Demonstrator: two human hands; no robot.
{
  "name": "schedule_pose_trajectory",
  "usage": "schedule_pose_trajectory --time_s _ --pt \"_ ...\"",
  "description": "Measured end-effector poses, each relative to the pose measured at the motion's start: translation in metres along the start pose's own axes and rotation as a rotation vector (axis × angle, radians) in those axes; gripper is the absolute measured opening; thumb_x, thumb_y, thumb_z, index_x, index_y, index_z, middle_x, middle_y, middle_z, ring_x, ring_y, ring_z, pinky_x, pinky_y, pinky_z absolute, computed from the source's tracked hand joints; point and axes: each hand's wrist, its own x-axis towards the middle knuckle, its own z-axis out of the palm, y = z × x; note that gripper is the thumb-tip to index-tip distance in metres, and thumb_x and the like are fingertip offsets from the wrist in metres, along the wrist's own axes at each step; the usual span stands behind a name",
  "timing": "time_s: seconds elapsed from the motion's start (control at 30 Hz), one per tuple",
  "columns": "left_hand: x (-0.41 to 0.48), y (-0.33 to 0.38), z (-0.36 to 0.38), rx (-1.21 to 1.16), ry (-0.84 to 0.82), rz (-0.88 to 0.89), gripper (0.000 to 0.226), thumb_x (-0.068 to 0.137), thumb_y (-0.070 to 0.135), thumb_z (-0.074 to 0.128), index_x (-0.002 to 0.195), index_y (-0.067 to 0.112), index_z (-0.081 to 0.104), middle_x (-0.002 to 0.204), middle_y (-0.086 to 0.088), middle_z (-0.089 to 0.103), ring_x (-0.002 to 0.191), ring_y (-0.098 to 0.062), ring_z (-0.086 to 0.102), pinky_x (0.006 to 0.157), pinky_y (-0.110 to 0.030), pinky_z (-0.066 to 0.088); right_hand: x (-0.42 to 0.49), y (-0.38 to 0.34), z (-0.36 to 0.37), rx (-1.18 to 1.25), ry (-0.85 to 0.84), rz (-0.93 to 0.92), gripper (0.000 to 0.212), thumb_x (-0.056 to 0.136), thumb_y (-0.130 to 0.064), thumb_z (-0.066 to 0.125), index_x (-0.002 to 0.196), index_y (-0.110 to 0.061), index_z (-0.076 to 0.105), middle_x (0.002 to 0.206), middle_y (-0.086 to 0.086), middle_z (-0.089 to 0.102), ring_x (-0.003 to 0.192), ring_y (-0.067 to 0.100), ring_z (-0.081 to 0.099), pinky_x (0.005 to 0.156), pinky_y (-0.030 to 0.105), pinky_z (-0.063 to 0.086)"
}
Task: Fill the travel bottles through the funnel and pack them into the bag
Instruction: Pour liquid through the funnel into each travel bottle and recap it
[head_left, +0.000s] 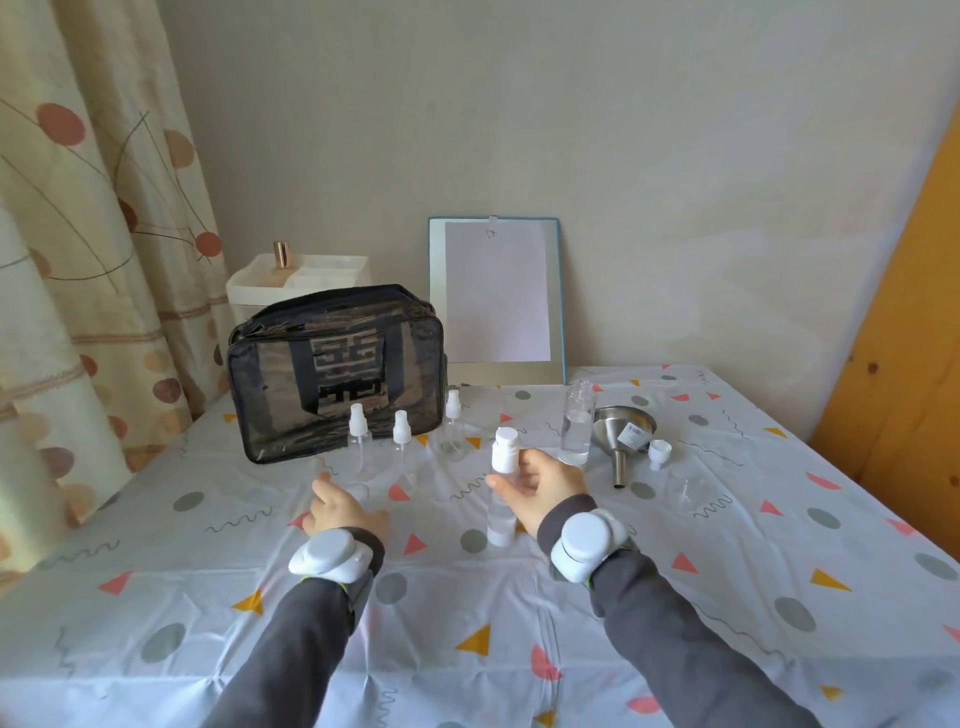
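My right hand (540, 488) pinches a capped bottle (504, 448); my left hand (340, 506) hangs loosely spread. Three spray bottles (402, 441) before the bag (332, 364) look empty, so I judge little is filled and nothing packed.

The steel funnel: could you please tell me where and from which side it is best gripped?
Probably by the spout, pinched from the near side: the funnel lies tilted on its bowl, spout pointing toward the person and free, while the wide bowl sits close to the tall bottle and a white cap.
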Motion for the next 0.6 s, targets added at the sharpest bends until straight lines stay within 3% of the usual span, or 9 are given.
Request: schedule_pose_trajectory --time_s 0.1,0.23,0.4,0.5,0.6 --pt "0.003 -0.006 0.007 0.059 0.026 0.023 0.059 0.084 0.006 0.052 0.135 0.003 0.022 0.125 -0.026 0.048 0.123 -0.038 0.033 0.102 -0.044 0.028 -0.001 0.002 0.0 0.002 0.006 -0.005 0.03 0.072 -0.046 0.07 0.091 -0.024 0.062 0.089 -0.006 0.069 0.086 0.014 0.065 0.087 0.036 0.051" --pt "0.003 -0.006 0.007 -0.052 0.163 0.149 0.047 0.088 0.015 0.056 0.126 0.005 0.03 0.115 -0.021 0.054 0.115 -0.038 0.041 0.095 -0.048 0.036 0.0 0.004 0.0 0.028 -0.004 -0.011 0.03 0.072 -0.044 0.07 0.093 -0.025 0.063 0.09 -0.007 0.068 0.088 0.013 0.065 0.088 0.035 0.051" --pt "-0.011 0.021 0.0 -0.348 0.162 0.574 0.039 0.077 0.019 0.073 0.107 0.02 0.05 0.1 0.01 0.049 0.091 -0.013 0.05 0.079 -0.025 0.039 0.001 0.006 0.001 0.045 0.008 -0.032 0.025 0.072 -0.04 0.073 0.09 -0.027 0.063 0.086 -0.01 0.068 0.081 0.006 0.064 0.084 0.024 0.051" --pt "-0.022 0.04 0.001 -0.386 0.111 0.73 0.034 0.073 0.015 0.076 0.102 0.02 0.058 0.102 0.009 0.051 0.089 -0.009 0.054 0.078 -0.021 0.044 0.001 0.006 0.001 0.066 0.008 -0.032 0.019 0.07 -0.041 0.073 0.08 -0.035 0.058 0.077 -0.018 0.063 0.08 0.005 0.064 0.083 0.026 0.052" --pt "-0.029 0.054 0.002 -0.406 0.043 0.76 0.032 0.07 0.015 0.078 0.096 0.024 0.061 0.099 0.005 0.052 0.085 -0.004 0.054 0.075 -0.01 0.045 0.001 0.006 0.003 0.112 0.016 -0.029 0.022 0.068 -0.039 0.075 0.078 -0.037 0.055 0.076 -0.017 0.063 0.082 0.01 0.066 0.084 0.032 0.054"
